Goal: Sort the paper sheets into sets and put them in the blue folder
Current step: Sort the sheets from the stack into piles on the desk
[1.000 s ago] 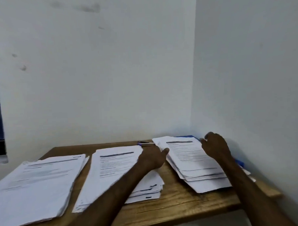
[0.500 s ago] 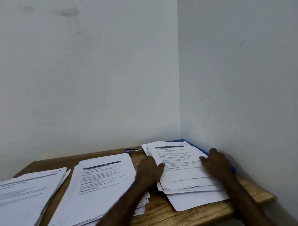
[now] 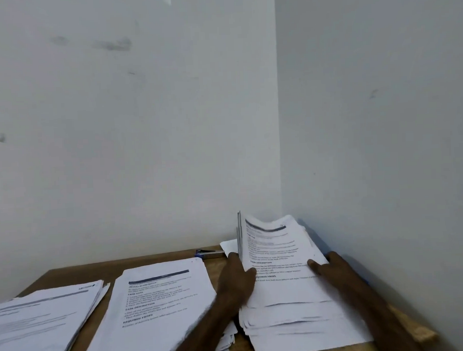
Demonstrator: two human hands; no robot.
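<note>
The paper stack (image 3: 283, 289), gripped at both side edges by left hand (image 3: 237, 278) and right hand (image 3: 335, 270), is best lifted level and squared.

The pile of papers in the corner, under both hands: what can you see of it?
The pile of papers is a thick, uneven stack of white printed sheets; the top one shows a dark header bar and bold headings. It lies on the wooden table beside the right wall, near edges staggered. The upper sheets' far end curls up off the rest, fanned along the left. The left hand grips its left edge, thumb on top; the right hand holds its right edge.
</note>
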